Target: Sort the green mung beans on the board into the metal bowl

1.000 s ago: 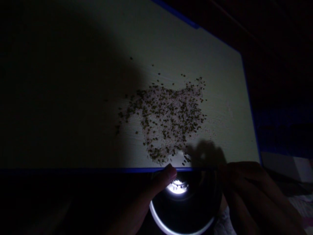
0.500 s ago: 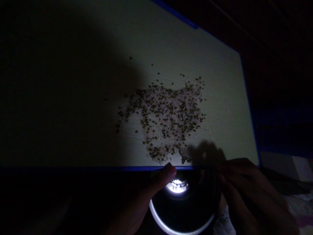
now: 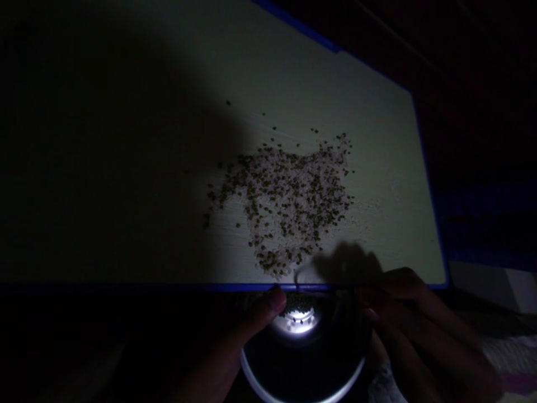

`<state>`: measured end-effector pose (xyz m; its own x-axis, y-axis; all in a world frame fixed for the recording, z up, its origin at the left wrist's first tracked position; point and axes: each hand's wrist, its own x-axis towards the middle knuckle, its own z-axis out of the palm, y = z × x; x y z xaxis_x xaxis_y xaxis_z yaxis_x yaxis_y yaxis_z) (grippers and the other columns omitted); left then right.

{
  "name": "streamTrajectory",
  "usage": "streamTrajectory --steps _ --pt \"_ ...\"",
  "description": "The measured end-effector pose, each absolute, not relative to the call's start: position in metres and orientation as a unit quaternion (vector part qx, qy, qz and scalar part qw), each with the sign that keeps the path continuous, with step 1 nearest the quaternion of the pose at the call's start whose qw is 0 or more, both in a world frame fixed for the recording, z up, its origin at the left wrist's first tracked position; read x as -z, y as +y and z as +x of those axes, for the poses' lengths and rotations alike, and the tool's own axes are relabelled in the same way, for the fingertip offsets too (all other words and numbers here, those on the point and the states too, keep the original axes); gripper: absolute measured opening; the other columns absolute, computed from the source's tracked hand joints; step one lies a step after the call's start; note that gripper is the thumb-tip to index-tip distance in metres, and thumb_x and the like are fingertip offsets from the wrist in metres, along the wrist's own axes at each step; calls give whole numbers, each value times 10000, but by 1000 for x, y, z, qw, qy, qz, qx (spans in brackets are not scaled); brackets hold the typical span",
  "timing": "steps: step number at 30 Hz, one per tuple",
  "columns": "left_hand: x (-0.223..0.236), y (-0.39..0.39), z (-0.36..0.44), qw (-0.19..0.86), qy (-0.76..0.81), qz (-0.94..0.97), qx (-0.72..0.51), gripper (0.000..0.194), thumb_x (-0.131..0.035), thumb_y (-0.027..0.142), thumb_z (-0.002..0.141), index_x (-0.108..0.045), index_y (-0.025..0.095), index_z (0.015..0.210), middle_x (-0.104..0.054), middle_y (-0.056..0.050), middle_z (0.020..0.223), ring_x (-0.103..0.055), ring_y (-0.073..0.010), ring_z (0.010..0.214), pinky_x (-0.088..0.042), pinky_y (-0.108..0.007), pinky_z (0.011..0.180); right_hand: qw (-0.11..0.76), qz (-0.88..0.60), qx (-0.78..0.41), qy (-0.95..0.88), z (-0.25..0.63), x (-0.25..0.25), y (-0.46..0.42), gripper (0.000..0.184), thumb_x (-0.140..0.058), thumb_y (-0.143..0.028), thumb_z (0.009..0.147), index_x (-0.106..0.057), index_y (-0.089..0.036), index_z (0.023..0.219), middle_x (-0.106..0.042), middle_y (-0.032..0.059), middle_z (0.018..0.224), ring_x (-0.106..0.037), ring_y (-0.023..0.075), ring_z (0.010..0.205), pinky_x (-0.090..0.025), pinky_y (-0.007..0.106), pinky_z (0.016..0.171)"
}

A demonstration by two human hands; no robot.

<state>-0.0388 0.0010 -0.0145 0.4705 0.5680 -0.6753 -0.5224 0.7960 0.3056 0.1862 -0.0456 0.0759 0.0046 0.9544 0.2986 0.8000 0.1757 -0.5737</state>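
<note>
A heap of mixed pale and dark grains lies spread on a pale board with a blue edge. Below the board's near edge is a round dark bowl with a light rim. A lit patch inside it shows a few dark grains. My left hand holds the bowl, thumb on its far rim. At the bowl's right side my right hand has its fingers curled together near the board's edge. What they hold, if anything, is lost in the dark.
Most of the scene is very dark. The board's left half lies in deep shadow. A pale box-like shape shows faintly beyond the board's right corner. Patterned cloth lies at the lower right.
The bowl and my left thumb have shifted a little to the left. My right hand has crept left and up toward the board's edge, and its shadow moved with it.
</note>
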Motion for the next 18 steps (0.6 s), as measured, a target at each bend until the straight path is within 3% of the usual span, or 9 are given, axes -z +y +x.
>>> streamTrajectory --steps 4,7,12,18 --pt "5 6 -39 848 419 32 -322 599 -945 396 861 -762 368 1430 -895 -21 1191 -630 -363 1500 -485 -546 1282 327 -637 -88 -693 182 -73 -49 367 -680 14 958 -798 -222 1213 -755 31 1111 -737 161 993 -602 299 719" --pt "0 10 -42 855 414 50 -309 599 -973 421 815 -797 336 1382 -890 -65 1199 -636 -416 1483 -478 -600 1276 350 -649 -71 -672 178 -72 -47 338 -713 0 958 -787 -233 1192 -753 2 1075 -741 128 950 -593 260 711" --pt "2 9 -49 850 410 65 -324 534 -916 367 886 -779 350 1401 -859 -49 1313 -558 -377 1563 -410 -575 1326 313 -661 -63 -679 176 -68 -44 300 -757 -84 980 -791 -225 1243 -761 3 1090 -750 114 954 -608 233 777" --pt "0 13 -54 849 396 84 -340 375 -950 391 839 -858 340 1199 -904 -35 1030 -540 -365 1579 -363 -577 1356 322 -667 18 -672 180 -62 -32 221 -750 -99 979 -796 -229 1152 -774 -2 1031 -755 128 901 -604 246 753"
